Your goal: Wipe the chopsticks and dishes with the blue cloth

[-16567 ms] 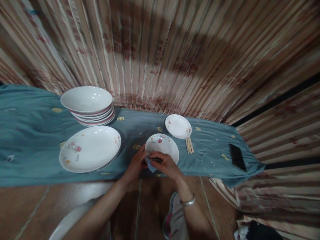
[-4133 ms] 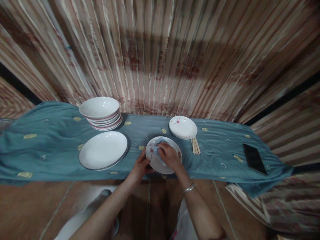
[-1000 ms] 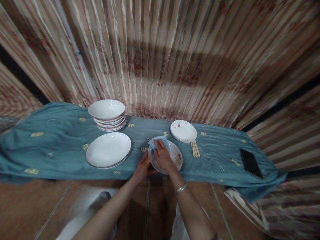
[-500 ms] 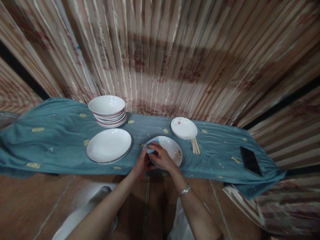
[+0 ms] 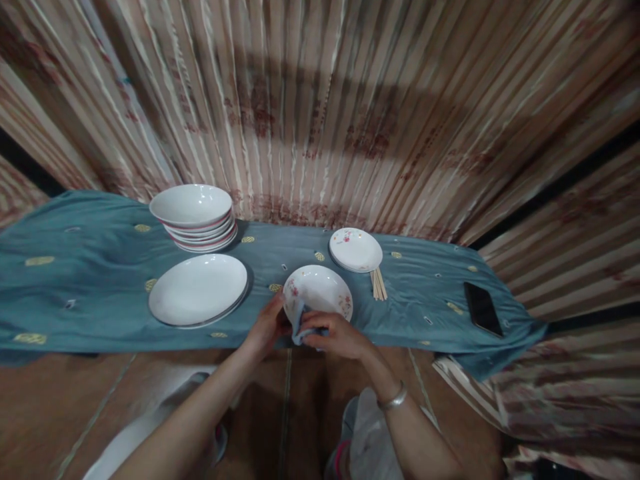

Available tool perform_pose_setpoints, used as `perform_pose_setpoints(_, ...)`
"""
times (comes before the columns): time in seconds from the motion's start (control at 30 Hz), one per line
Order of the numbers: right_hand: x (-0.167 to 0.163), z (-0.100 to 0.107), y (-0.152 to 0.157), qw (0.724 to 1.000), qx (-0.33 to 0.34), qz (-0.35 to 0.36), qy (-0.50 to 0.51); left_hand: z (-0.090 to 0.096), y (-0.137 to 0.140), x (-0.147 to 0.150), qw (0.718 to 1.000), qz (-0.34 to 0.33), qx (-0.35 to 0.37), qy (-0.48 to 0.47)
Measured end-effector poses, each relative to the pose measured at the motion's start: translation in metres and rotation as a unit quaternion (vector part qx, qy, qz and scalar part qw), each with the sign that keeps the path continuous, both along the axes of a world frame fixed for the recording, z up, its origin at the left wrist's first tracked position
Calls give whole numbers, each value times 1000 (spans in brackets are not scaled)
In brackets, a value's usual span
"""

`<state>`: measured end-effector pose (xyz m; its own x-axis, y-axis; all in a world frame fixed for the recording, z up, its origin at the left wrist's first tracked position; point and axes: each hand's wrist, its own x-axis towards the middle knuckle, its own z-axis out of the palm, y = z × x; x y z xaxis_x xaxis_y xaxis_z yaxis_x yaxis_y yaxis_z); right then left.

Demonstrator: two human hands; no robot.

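A white plate with a red flower pattern (image 5: pixel 323 288) is at the front middle of the table. My left hand (image 5: pixel 267 325) grips its left rim, fingers partly hidden beneath the edge. My right hand (image 5: pixel 334 331) is closed on a light blue cloth (image 5: pixel 299 325), which lies over the plate's near left rim. Left of my hands sit large white oval plates (image 5: pixel 199 290), stacked. Behind the flowered plate, to the right, is a small stack of similar flowered plates (image 5: pixel 356 249), with several wooden chopsticks (image 5: pixel 379 285) beside it.
A tall stack of white bowls with red rims (image 5: pixel 193 205) stands at the back left. A black phone (image 5: pixel 483 309) lies at the right end of the table, on the blue-green tablecloth (image 5: pixel 100 267). A pleated curtain (image 5: pixel 300 120) hangs close behind.
My right hand has moved with the cloth from the plate's far left rim round to its near rim. My left hand stays at the left edge. The whole view has shifted slightly.
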<state>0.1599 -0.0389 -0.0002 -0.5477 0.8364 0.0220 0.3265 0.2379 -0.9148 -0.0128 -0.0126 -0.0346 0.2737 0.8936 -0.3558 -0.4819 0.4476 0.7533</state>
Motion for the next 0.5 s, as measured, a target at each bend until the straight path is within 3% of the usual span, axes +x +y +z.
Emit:
perform_pose_setpoints(0.2,21,0,-6,998,-13,-28,-50,2,0,-1,999,10,2,43)
perform_pose_setpoints(0.33,29,-4,-6,992,14,-45,-115,0,2,0,999,19,-5,46)
perform_pose_setpoints(0.5,33,-2,-2,960,66,-98,-255,0,3,-1,998,16,-8,55)
